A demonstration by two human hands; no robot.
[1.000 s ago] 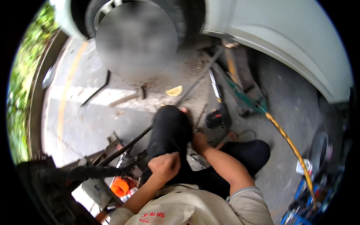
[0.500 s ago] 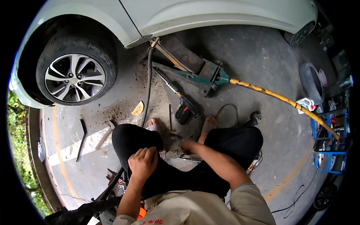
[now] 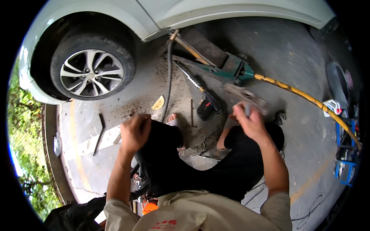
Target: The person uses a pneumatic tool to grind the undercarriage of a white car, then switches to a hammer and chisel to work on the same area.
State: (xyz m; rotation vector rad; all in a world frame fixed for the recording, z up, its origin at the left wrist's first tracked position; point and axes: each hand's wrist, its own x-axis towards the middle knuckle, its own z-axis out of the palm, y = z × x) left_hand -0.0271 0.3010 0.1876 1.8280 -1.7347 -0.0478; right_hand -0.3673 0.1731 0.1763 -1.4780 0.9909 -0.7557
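Note:
My right hand [image 3: 251, 122], raised over my right knee, is closed on a blurred grey-brown metal piece [image 3: 244, 95]. The piece is long, with a round hole-like mark, and a grey part shows between thumb and fingers; its exact kind is unclear. Above my left knee, my left hand [image 3: 135, 133] is curled into a blurred fist. Whatever it may hold is hidden. A black power tool [image 3: 209, 106] with a long ribbed barrel lies just beyond my feet. Past it, a green floor jack [image 3: 235, 69] with a yellow handle [image 3: 293, 90] reaches under the white car [image 3: 231, 11].
The car's front wheel [image 3: 91, 75] is at the far left. A dark hose [image 3: 169, 73] runs from the jack toward my feet. A yellow half-round piece [image 3: 158, 102], a bent black bar [image 3: 100, 134] and a thin rod [image 3: 192, 112] lie on the floor. A loose tire [image 3: 338, 84] and blue rack [image 3: 345, 169] stand right.
My right hand has risen from low between my feet to the right, and the metal piece now shows in it. My left fist has shifted slightly up and left. The view has turned a little.

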